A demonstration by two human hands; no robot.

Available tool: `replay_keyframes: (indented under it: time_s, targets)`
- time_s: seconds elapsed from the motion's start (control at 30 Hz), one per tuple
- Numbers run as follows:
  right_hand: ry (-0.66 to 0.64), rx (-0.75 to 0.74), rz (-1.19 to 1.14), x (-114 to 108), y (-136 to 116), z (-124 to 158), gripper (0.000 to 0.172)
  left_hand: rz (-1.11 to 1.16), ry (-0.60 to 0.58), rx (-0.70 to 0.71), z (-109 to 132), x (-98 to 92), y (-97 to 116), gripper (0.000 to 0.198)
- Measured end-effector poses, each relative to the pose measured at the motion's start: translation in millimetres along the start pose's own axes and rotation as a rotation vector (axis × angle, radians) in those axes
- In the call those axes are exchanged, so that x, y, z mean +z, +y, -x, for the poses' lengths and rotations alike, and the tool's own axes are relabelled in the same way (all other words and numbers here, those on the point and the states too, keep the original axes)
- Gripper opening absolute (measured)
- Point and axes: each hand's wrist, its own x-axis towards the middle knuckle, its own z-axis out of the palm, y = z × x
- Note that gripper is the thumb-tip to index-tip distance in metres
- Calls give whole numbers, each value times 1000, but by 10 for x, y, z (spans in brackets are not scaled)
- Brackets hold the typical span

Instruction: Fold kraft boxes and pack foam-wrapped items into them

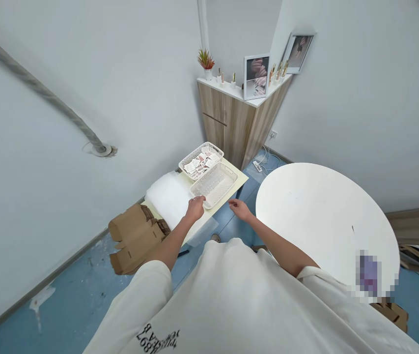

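Note:
My left hand (196, 208) is closed at the near left end of a white plastic basket (214, 186), its fingers over the rim. Nothing shows inside this basket, which stands on a pale yellow table (239, 181). Off the table's front edge, my right hand (240, 209) hangs in the air, its fingers loosely curled and apart, with nothing visible in it. Just behind, a second white basket (183, 163) holds many small printed packets (201, 163). White soft sheeting (168, 196) lies to the left of both baskets.
Flattened brown cardboard boxes (135, 238) lie at the table's left end. A round white table (316, 206) stands close on my right, with a blurred purple item (369, 273). A wooden corner cabinet (231, 113) with picture frames stands behind; cables and a power strip (257, 166) lie on the floor.

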Motion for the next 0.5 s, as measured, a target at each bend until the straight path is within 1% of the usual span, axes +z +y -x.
replay_keyframes:
  time_s: [0.13, 0.23, 0.3, 0.37, 0.5]
  targets:
    - [-35, -95, 255, 366, -270, -152, 36, -16, -128, 73, -88, -67, -167, 50]
    - [-68, -170, 448, 588, -398, -238, 34, -41, -180, 98, -154, -84, -218, 47]
    - [-97, -193, 533, 703, -455, -288, 34, -84, -202, 116, -194, -97, -241, 47]
    - [-130, -175, 598, 793, -501, -336, 36, -139, -228, 134, -233, -112, -262, 49]
    - [-190, -96, 703, 906, -565, -440, 49, -211, -258, 155, -305, -128, -300, 50]
